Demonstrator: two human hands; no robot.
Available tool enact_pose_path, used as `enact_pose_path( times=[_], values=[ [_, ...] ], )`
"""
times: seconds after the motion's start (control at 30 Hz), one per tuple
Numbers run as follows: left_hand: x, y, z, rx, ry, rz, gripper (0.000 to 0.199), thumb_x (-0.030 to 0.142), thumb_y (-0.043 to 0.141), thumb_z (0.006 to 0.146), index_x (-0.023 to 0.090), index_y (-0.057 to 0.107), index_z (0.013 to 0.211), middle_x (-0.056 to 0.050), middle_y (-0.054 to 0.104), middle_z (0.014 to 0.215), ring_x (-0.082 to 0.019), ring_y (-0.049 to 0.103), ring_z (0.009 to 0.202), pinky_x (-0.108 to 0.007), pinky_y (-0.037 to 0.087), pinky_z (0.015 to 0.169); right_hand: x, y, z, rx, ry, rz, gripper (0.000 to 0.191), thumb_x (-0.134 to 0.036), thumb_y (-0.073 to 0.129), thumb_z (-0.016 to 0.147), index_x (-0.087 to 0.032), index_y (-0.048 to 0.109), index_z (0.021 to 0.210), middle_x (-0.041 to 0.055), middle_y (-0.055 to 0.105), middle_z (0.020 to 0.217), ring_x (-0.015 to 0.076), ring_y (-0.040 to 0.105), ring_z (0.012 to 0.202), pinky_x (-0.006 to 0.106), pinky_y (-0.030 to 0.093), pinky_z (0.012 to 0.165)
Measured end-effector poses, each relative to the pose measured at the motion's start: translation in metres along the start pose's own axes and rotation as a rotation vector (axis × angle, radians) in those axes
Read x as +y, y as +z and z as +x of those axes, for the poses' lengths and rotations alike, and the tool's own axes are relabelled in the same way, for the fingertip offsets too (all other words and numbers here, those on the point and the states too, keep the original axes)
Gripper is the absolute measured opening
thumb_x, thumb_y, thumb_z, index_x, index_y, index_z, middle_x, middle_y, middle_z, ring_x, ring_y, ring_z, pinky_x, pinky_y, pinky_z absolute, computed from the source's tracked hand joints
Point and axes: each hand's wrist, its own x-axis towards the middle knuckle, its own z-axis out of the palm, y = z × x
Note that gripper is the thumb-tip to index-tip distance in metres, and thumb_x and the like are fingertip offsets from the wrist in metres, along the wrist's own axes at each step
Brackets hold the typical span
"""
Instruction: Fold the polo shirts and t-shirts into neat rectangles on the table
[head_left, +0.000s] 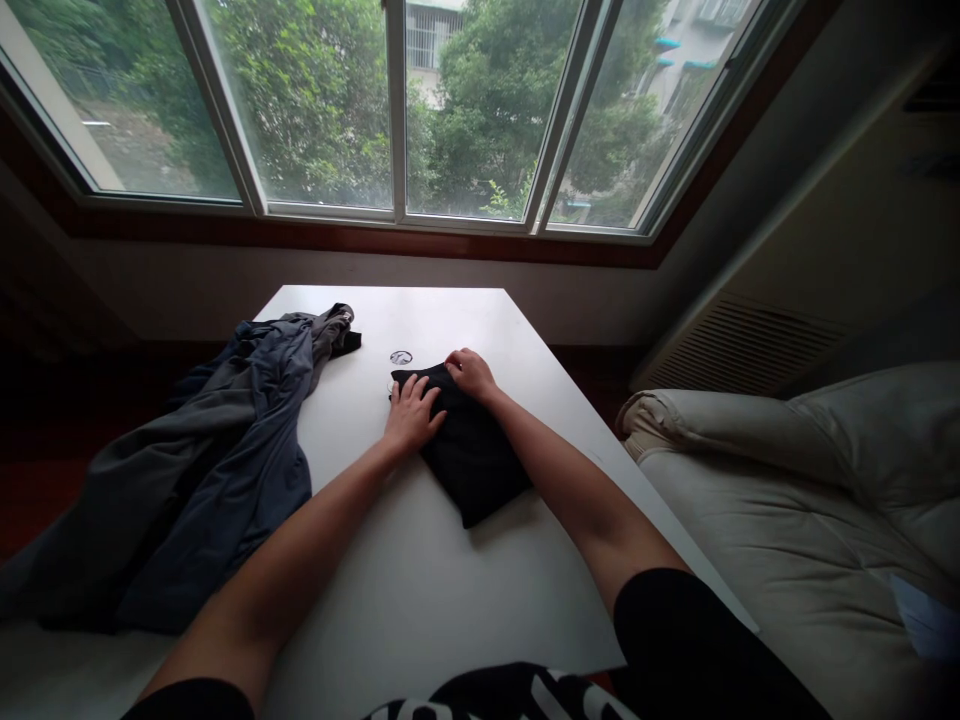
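Observation:
A folded black garment lies on the white table, its layers stacked into a slanted rectangle. Fingers spread, my left hand rests flat on the garment's left far part. My right hand is at the far edge of the cloth, with bent fingers pinching that edge. Just beyond the garment is a small round patterned spot or disc on the tabletop. The exact kind of garment cannot be made out.
Grey and blue clothes are heaped along the table's left side and hang over its edge. A cream leather sofa stands to the right. Beyond the table's far edge are a wall and a wide window.

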Motion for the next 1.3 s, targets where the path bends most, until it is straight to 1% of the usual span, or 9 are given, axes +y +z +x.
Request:
enact_pose_path(
  times=[0.17,0.33,0.5,0.6,0.77,1.03,1.1,1.2,1.3],
  values=[
    [0.009,0.007,-0.012,-0.211,-0.058,0.061,0.068,0.056,0.039,0.103,0.023,0.036,0.162,-0.012,0.026,0.169,-0.034,0.016,0.157,-0.06,0.006,0.126,0.013,0.009,-0.033,-0.132,-0.156,-0.018,0.029,-0.03,0.06,0.098,-0.022,0.071,0.124,0.0104,0.064,0.131,0.0245,0.057,0.125,0.039,0.044,0.111],
    [0.001,0.006,-0.009,-0.208,-0.142,0.064,0.069,0.058,0.033,0.104,0.021,0.034,0.163,-0.013,0.023,0.17,-0.032,0.015,0.158,-0.059,0.007,0.126,0.028,0.013,-0.069,-0.161,-0.215,-0.038,0.049,-0.041,0.055,0.102,-0.026,0.056,0.148,0.0088,0.044,0.159,0.0281,0.037,0.15,0.047,0.031,0.124],
    [0.004,-0.002,-0.01,-0.146,-0.137,0.075,0.063,0.05,0.037,0.105,0.017,0.041,0.159,-0.015,0.029,0.168,-0.033,0.017,0.157,-0.059,0.007,0.126,0.044,-0.011,-0.106,-0.158,-0.189,-0.052,0.053,-0.046,0.05,0.103,-0.026,0.051,0.152,0.01,0.046,0.159,0.0298,0.042,0.146,0.048,0.035,0.122],
    [0.025,-0.012,-0.023,-0.165,0.022,0.024,0.063,0.05,0.045,0.103,0.018,0.043,0.157,-0.015,0.035,0.165,-0.034,0.023,0.155,-0.06,0.008,0.126,0.056,-0.03,-0.133,-0.153,-0.183,-0.037,0.051,-0.045,0.049,0.103,-0.024,0.054,0.15,0.0117,0.051,0.154,0.0301,0.047,0.143,0.049,0.037,0.12],
    [0.069,-0.027,-0.059,-0.399,0.481,-0.142,0.066,0.054,0.05,0.101,0.026,0.037,0.161,-0.012,0.027,0.169,-0.034,0.021,0.156,-0.062,0.009,0.125,0.067,-0.064,-0.175,-0.2,-0.152,0.002,0.051,-0.045,0.057,0.099,-0.027,0.056,0.147,0.0105,0.048,0.157,0.0308,0.041,0.147,0.051,0.033,0.123],
    [0.087,-0.064,-0.123,-0.45,0.66,-0.21,0.068,0.04,0.059,0.098,0.028,0.036,0.16,-0.012,0.029,0.168,-0.034,0.023,0.155,-0.057,0.01,0.126,0.047,-0.115,-0.22,-0.41,-0.08,0.204,0.039,-0.057,0.068,0.09,-0.029,0.073,0.116,0.0069,0.048,0.156,0.032,0.036,0.15,0.05,0.033,0.123],
    [0.088,-0.073,-0.139,-0.399,0.592,-0.257,0.059,0.035,0.062,0.095,0.026,0.048,0.152,-0.013,0.043,0.159,-0.033,0.038,0.147,-0.053,0.024,0.123,0.039,-0.126,-0.234,-0.451,-0.074,0.286,0.034,-0.059,0.066,0.091,-0.027,0.076,0.098,0.0065,0.05,0.154,0.0325,0.038,0.149,0.049,0.035,0.121],
    [0.09,-0.084,-0.156,-0.324,0.279,-0.345,0.032,0.03,0.058,0.094,0.022,0.063,0.124,-0.013,0.064,0.128,-0.03,0.059,0.118,-0.047,0.046,0.103,0.027,-0.137,-0.259,-0.48,-0.064,0.376,0.034,-0.059,0.07,0.089,-0.025,0.076,0.09,0.0073,0.05,0.153,0.0338,0.042,0.145,0.048,0.038,0.119],
    [0.088,-0.093,-0.161,-0.458,-0.111,-0.59,0.022,0.035,0.055,0.094,0.022,0.061,0.111,-0.008,0.068,0.102,-0.023,0.066,0.087,-0.037,0.054,0.078,0.018,-0.139,-0.282,-0.447,-0.007,0.449,0.035,-0.059,0.07,0.089,-0.025,0.076,0.092,0.0087,0.05,0.152,0.0337,0.048,0.139,0.047,0.042,0.116]
  ],
)
